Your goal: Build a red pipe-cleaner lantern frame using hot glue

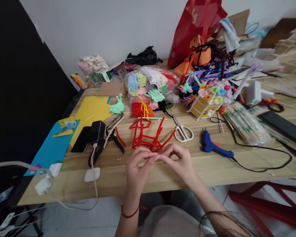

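Observation:
My left hand (140,167) and my right hand (179,162) meet fingertip to fingertip above the front part of the table. The thumb and fingers of each are pinched together, and whatever lies between them is too small or hidden to name. Just beyond the fingertips stands a frame of bent red fuzzy stems (148,137). A pale green stem (153,118) lies behind that frame, and a loose red stem (120,137) rests to its left. White-handled scissors (184,132) lie at the frame's right.
A blue glue gun (216,146) with its cord is at the right. Left are pliers (118,144), a phone (81,139), a power bank (97,131) and white cables. Bagged stems (150,84), a flower basket (207,102) and a red bag (187,36) stand behind.

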{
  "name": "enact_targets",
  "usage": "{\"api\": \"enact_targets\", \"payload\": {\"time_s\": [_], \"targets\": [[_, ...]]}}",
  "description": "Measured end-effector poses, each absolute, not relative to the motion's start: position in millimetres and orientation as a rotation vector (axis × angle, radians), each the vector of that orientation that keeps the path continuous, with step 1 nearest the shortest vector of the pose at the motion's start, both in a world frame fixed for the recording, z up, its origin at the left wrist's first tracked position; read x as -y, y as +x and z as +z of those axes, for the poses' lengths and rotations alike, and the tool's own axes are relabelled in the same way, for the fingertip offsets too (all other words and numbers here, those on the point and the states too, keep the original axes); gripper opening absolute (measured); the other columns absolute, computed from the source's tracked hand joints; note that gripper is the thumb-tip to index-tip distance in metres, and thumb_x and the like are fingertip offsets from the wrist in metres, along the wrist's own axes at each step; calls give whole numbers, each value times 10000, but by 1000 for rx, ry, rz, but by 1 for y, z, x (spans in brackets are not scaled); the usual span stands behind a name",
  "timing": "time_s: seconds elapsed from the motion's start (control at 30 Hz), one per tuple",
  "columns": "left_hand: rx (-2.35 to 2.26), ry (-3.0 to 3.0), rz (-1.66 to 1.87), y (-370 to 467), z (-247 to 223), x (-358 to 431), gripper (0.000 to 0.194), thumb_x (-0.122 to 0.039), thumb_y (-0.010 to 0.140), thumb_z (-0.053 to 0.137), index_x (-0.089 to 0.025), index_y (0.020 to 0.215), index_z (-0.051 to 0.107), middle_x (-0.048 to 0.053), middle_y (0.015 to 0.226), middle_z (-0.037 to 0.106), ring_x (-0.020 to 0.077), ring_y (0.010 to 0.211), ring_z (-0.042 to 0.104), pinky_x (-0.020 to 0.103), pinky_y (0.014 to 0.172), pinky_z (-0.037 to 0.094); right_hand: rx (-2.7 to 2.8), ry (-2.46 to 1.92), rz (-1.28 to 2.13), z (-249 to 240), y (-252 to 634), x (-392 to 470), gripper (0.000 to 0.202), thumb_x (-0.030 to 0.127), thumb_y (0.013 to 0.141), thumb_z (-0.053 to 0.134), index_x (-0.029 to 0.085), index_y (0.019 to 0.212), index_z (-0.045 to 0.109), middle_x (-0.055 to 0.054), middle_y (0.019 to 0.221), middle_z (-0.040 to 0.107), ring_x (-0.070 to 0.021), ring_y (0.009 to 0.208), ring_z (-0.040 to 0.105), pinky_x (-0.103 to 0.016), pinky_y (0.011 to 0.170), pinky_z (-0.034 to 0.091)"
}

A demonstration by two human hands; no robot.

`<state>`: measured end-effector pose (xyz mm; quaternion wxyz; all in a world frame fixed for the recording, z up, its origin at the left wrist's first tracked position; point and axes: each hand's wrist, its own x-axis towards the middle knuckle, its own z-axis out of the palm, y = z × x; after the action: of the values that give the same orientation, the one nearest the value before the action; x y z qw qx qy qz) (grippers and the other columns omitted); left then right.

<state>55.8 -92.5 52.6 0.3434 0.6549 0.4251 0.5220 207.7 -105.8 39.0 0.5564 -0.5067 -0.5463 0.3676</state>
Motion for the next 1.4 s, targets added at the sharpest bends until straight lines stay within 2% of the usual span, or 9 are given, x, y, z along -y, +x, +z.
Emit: {"api": "enact_targets", "payload": {"time_s": [0.33, 0.53, 0.63, 0.77, 0.93, 1.1, 1.2, 1.3, 1.4], "targets": [[-1236, 1658, 1327, 56, 47, 95, 129, -267, 829, 652, -189, 726, 659, 16, 756, 626, 137, 731, 591, 240, 640, 471, 1667, -1259, 515, 32, 209, 113, 143, 292, 864, 640, 222, 745, 604, -44, 724, 675, -152, 593, 586, -274, 548, 430], [-1339, 1695, 1342, 59, 38, 98, 155, -256, 851, 620, -185, 715, 600, 5, 724, 587, 124, 671, 543, 229, 590, 434, 1865, -1289, 266, 33, 209, 112, 224, 290, 915, 560, 226, 701, 580, -24, 618, 598, -145, 558, 528, -270, 561, 374], [-1367, 1804, 1358, 59, 34, 100, 126, -223, 883, 574, -191, 762, 566, 9, 769, 572, 132, 737, 552, 239, 659, 447, 1903, -1312, 203, 32, 207, 111, 249, 278, 931, 532, 214, 691, 550, -13, 604, 571, -131, 540, 499, -260, 552, 353], [-1247, 1947, 1275, 53, 27, 98, 89, -199, 929, 481, -200, 846, 513, 27, 858, 540, 155, 867, 552, 278, 782, 454, 1885, -1308, 298, 29, 207, 111, 222, 288, 927, 544, 205, 722, 558, -30, 664, 623, -140, 601, 554, -256, 573, 380], [-1100, 1877, 1148, 42, 27, 97, 127, -244, 984, 343, -211, 913, 443, 39, 911, 523, 151, 875, 538, 297, 812, 436, 1851, -1257, 451, 29, 206, 112, 194, 310, 913, 567, 212, 747, 583, -34, 705, 655, -136, 604, 566, -256, 572, 411], [-1174, 1691, 1289, 29, 28, 97, 252, -350, 996, 305, -213, 829, 435, 9, 775, 511, 142, 734, 521, 286, 721, 423, 1634, -1286, 553, 28, 208, 105, 198, 360, 868, 626, 217, 739, 576, -14, 660, 628, -129, 560, 544, -248, 544, 435], [-1267, 1642, 1349, 19, 28, 93, 300, -370, 990, 330, -208, 770, 454, -7, 685, 513, 131, 657, 512, 272, 675, 421, 1435, -1348, 623, 17, 221, 82, 212, 394, 884, 583, 211, 776, 578, -23, 699, 634, -144, 610, 586, -257, 585, 484], [-1398, 1664, 1278, 9, 29, 92, 388, -403, 974, 375, -200, 659, 476, -12, 590, 517, 118, 568, 494, 254, 606, 412, 1463, -1394, 681, 0, 242, 43, 285, 374, 956, 409, 180, 944, 618, -79, 850, 674, -176, 724, 646, -297, 636, 531], [-1459, 1589, 1155, 5, 30, 94, 487, -436, 951, 415, -196, 529, 455, -26, 450, 459, 101, 436, 427, 242, 503, 385, 1626, -1342, 727, -12, 257, 0, 247, 260, 898, 486, 154, 1059, 640, -135, 1041, 668, -212, 863, 661, -373, 754, 543]]}}
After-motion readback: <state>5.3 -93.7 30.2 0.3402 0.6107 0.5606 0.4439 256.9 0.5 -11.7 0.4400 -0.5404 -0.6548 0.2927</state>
